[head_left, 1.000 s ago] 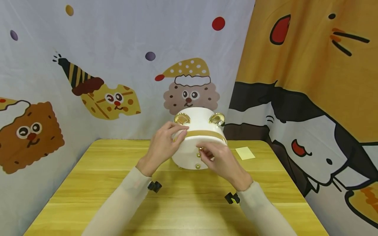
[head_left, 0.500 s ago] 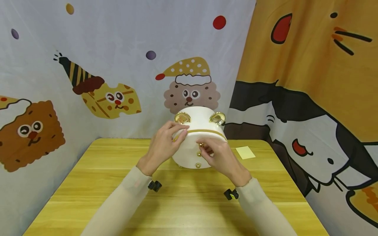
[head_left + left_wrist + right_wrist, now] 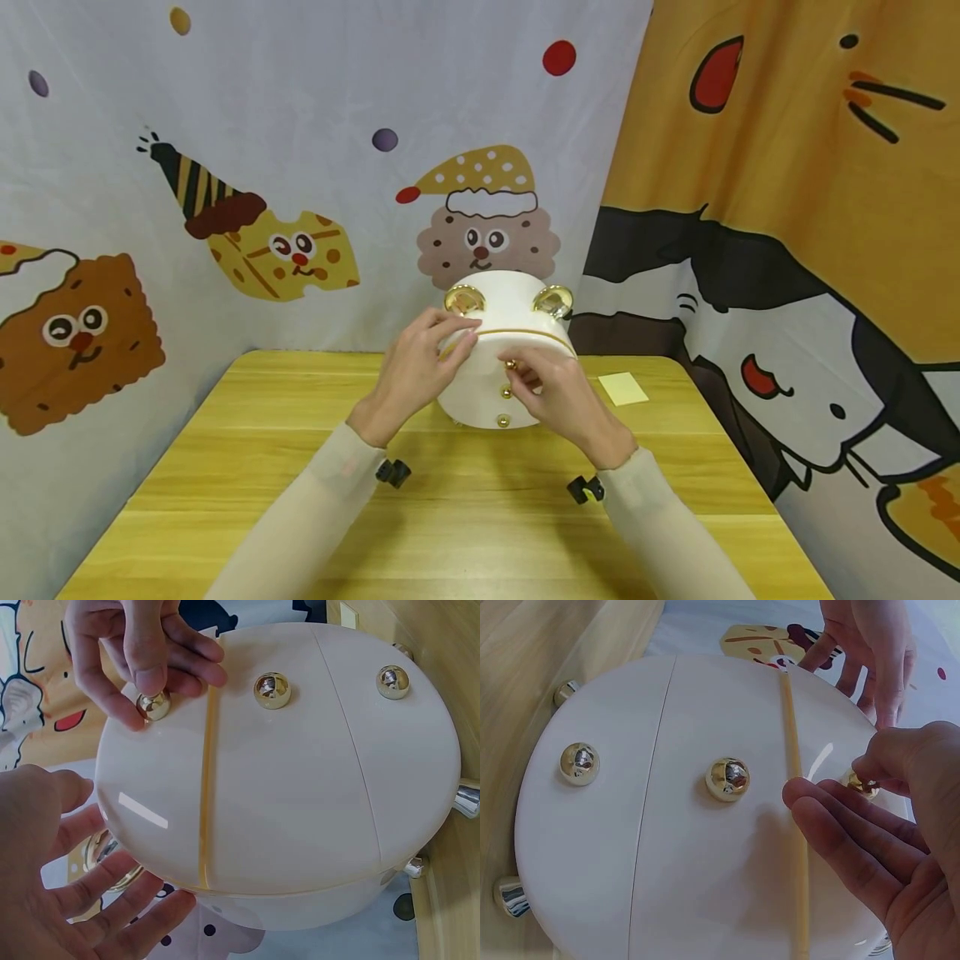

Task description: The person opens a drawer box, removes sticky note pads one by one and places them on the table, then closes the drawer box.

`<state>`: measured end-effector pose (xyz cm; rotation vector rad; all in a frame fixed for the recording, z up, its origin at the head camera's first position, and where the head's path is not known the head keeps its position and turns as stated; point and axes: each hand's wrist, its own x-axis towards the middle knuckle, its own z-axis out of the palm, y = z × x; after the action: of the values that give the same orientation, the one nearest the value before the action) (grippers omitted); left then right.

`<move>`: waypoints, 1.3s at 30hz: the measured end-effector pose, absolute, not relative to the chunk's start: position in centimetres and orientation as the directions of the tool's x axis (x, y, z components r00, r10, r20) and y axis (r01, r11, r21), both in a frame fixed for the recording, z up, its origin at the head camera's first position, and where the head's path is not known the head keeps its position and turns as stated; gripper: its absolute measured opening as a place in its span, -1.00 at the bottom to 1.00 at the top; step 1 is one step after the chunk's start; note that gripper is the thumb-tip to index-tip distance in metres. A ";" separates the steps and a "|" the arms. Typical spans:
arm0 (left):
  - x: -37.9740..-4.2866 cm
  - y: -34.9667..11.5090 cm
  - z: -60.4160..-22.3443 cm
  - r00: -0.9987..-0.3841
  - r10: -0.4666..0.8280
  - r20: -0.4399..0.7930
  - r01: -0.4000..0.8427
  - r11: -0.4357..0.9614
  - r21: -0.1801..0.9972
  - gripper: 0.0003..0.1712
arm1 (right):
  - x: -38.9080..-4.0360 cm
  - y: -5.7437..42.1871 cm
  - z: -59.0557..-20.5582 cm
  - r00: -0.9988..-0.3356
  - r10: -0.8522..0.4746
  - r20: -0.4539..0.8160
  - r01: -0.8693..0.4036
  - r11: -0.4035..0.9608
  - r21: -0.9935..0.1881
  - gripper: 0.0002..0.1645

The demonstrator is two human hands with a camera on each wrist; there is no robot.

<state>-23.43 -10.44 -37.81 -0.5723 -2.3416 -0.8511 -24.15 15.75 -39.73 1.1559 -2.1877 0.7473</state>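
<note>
In the head view, the thin gold band (image 3: 517,332) above the right hand's (image 3: 566,392) fingers looks narrower than before, so the glossy white rounded box (image 3: 472,390) seems almost closed there. In the left wrist view, these fingers pinch a shiny round gold knob (image 3: 154,707); the left hand's (image 3: 30,877) fingers spread at the box's edge. In the right wrist view, two other gold knobs (image 3: 727,779) lie beyond the pinching fingertips; the inside is hidden.

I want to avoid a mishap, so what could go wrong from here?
The left hand has fingertips close to the yellow strip on the white box; they might get pinched if a gap closes there. The right hand pinches a small, smooth gold knob, which could slip. A hard pull or push might shift the box on the table.
</note>
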 end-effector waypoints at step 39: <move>-23.9 -10.7 -38.4 -0.649 0.220 0.728 0.623 0.704 0.342 -0.72 | -24.5 16.1 -39.9 -0.530 -0.581 0.618 -0.842 0.446 -0.304 -0.54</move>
<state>-23.87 -10.66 -38.39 -0.6393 -2.2349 -0.7719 -24.51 16.06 -39.93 1.1983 -2.2751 0.8293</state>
